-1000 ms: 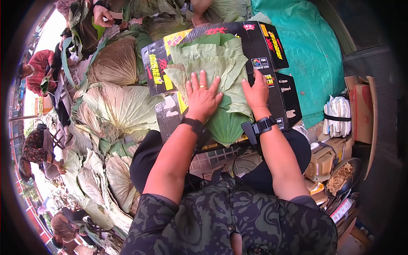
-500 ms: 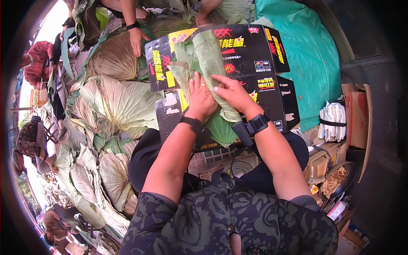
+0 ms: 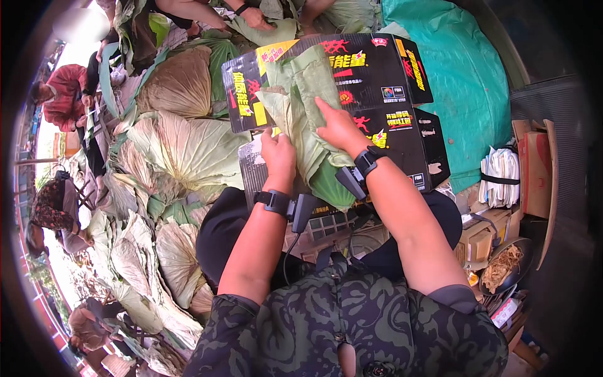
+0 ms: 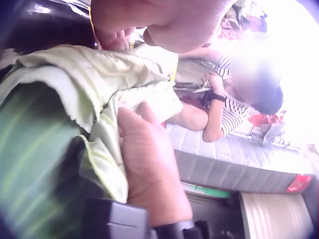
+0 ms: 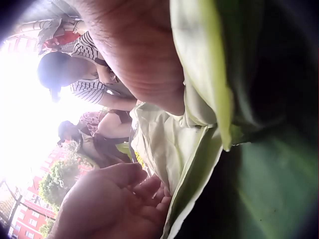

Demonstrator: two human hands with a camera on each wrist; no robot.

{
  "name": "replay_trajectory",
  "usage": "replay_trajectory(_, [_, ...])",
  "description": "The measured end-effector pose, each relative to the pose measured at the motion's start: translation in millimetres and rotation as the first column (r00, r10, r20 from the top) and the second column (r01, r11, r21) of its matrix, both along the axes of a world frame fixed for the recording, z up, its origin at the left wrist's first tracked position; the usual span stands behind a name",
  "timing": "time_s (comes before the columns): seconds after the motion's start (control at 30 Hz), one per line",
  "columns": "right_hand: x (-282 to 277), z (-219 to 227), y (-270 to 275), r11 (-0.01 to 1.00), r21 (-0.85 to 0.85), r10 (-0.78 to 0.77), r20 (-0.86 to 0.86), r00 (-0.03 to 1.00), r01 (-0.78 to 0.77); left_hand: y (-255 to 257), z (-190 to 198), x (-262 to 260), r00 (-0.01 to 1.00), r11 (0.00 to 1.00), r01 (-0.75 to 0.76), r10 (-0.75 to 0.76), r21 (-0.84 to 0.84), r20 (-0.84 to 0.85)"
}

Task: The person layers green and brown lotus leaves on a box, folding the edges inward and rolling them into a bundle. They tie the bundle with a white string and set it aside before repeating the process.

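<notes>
A stack of lotus leaves [image 3: 295,107] lies on flattened black cardboard [image 3: 377,81] before me. Its right side is folded inward into a long pale flap. My right hand [image 3: 342,129] rests on this flap, index finger extended along it. At the stack's left edge is my left hand [image 3: 278,156], its fingers loosely bent. In the right wrist view the left hand [image 5: 114,199] has its fingertips right at the leaf edge. The left wrist view has the right hand [image 4: 149,159] against the folded leaf [image 4: 99,89]. A green leaf tip [image 3: 333,185] points toward me.
Large dried leaves [image 3: 182,147] spread over the left side. A green tarp [image 3: 465,88] covers the upper right. Bundled white sheets [image 3: 500,178] and cardboard boxes [image 3: 537,176] stand on the right. Another person's hand [image 3: 256,17] reaches among leaves beyond the cardboard.
The right side of the stack was folded inward. My left hand has gone from pressing on the leaves to their left edge. The right hand moved inward, then slightly right on the fold.
</notes>
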State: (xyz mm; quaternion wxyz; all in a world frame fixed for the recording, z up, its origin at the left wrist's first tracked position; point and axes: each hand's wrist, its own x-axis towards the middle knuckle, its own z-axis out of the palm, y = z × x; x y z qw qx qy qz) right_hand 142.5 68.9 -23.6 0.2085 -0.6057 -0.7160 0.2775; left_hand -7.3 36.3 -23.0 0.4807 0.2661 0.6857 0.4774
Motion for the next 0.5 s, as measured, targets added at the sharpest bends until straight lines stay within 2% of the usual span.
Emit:
replay_trajectory(0.03, [2.6,-2.7,1.3,1.000,0.004,-0.007,-0.006,1.000,0.007,3.9,6.8,-0.7,0.930,0.992,-0.101,0.120,-0.072,0.348])
replay_trajectory(0.13, [6.3,-3.4,3.5,0.999,-0.034,0.011,-0.099,0.995,-0.015,8.6,17.5,4.2,0.911,0.993,-0.034,0.076,-0.110,0.405])
replay_trajectory(0.17, [7.4,-3.3,3.2,1.000,-0.028,0.003,-0.169,0.986,-0.008,10.7,11.1,4.9,0.944,0.986,0.167,-0.156,-0.012,0.292])
replay_trajectory(0.2, [8.5,-2.2,2.0,1.000,-0.025,-0.007,-0.237,0.971,0.001,12.1,4.8,6.6,0.913,0.926,0.372,-0.376,0.057,0.156])
replay_trajectory(0.23, [9.4,-1.4,1.0,1.000,-0.025,-0.016,-0.239,0.971,0.010,13.2,-1.9,8.8,0.910,0.923,0.380,-0.385,0.057,0.155])
replay_trajectory(0.27, [9.9,-0.9,0.4,0.999,-0.035,-0.024,-0.261,0.965,0.015,14.3,-8.7,11.0,0.908,0.916,0.401,-0.398,-0.003,-0.131])
replay_trajectory(0.3, [10.5,-1.1,0.1,0.999,-0.045,-0.032,-0.283,0.959,0.020,16.0,-12.3,12.9,0.825,0.913,0.404,-0.393,-0.063,-0.405])
replay_trajectory(0.37, [13.2,-0.9,-2.2,0.998,-0.037,-0.064,-0.332,0.941,0.055,17.3,-18.8,13.9,0.807,0.914,0.395,-0.392,-0.091,-0.442])
replay_trajectory(0.4, [14.2,0.0,-3.8,0.996,-0.072,-0.068,-0.359,0.931,0.045,18.0,-17.8,16.1,0.884,0.904,0.425,-0.423,-0.035,-0.199])
replay_trajectory(0.43, [14.4,0.8,-5.6,0.994,-0.107,-0.069,-0.386,0.920,0.029,17.4,-16.7,17.3,0.898,0.900,0.436,-0.437,0.025,0.058])
replay_trajectory(0.47, [15.9,-1.5,-7.4,0.987,-0.163,-0.090,-0.459,0.884,0.016,15.6,-15.2,18.4,0.864,0.884,0.466,-0.466,0.048,0.191])
replay_trajectory(0.5, [16.5,0.9,-10.6,0.987,-0.161,-0.097,-0.461,0.882,0.025,11.6,-1.3,23.7,0.860,0.879,0.474,-0.474,0.049,0.190])
